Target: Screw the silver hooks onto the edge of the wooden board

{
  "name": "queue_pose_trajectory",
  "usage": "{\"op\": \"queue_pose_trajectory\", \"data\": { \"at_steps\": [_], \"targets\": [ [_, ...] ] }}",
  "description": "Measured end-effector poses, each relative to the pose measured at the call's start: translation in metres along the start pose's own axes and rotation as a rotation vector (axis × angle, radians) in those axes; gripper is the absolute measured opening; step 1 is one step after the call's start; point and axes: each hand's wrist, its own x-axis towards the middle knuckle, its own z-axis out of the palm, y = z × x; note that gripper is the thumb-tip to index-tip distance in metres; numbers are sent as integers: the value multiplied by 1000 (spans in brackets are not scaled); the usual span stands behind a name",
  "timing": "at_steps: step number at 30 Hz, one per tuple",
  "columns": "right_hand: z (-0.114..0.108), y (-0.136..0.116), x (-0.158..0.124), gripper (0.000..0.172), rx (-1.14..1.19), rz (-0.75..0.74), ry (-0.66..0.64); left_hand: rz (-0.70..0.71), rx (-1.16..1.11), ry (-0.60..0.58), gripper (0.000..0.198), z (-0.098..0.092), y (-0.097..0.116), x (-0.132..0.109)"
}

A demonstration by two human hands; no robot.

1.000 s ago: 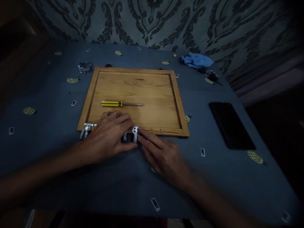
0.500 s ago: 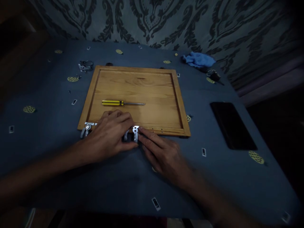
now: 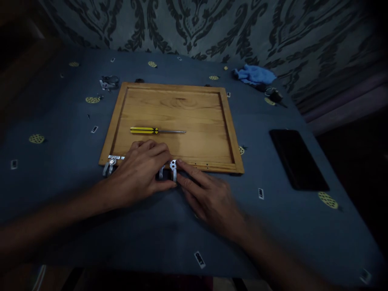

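A wooden framed panel (image 3: 178,107) lies flat in front of me. At its near edge is a metal bracket (image 3: 173,165) with holes in its plate and curved legs hanging over the rim. My left hand (image 3: 142,169) is closed over this bracket, its thumb below by the legs, and covers part of it. From the other side the fingers of my right hand (image 3: 209,192) pinch the bracket's right end, index fingertip by the plate. Left of my left hand, a second metal bracket (image 3: 112,162) with a screw sits on the panel's near left corner. A yellow-handled screwdriver (image 3: 145,130) rests on the panel.
More metal hardware (image 3: 109,82) and small loose screws lie beyond the panel's left side. At the back right are a blue cloth (image 3: 256,74) and a dark object with a ring (image 3: 274,95). A black phone or tablet (image 3: 298,159) lies on the right of the blue tablecloth (image 3: 145,238).
Both hands keep nearly the same position at the bracket. The bracket's plate appears turned slightly by the right fingertips; the view has shifted a little.
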Motion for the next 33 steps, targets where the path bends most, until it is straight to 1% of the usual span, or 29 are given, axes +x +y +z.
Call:
{"op": "queue_pose_trajectory", "data": {
  "at_steps": [4, 8, 11, 15, 21, 28, 33],
  "targets": [
    [-1, 0, 0, 36, -14, 3, -39, 5, -2, 10, 31, 1, 0, -1],
    [-1, -1, 0, 38, -29, 18, -47, 13, -10, 26, 31, 1, 0, -1],
    [-1, -1, 1, 38, -40, 17, -61, 6, -18, 10, 31, 1, 0, -1],
    [-1, -1, 2, 35, -50, 1, -42, -10, -12, -8, 32, 0, 1, 0],
    [0, -2, 2, 35, -34, 12, -39, -5, -13, -18, 34, -1, 1, 0],
    [-1, -3, 3, 35, -46, 8, -19, 2, -1, -2, 32, -1, 1, 1],
    [-2, -4, 3, 34, -73, 21, -43, 1, 9, 2, 34, 1, -1, 1]
  ]
}}
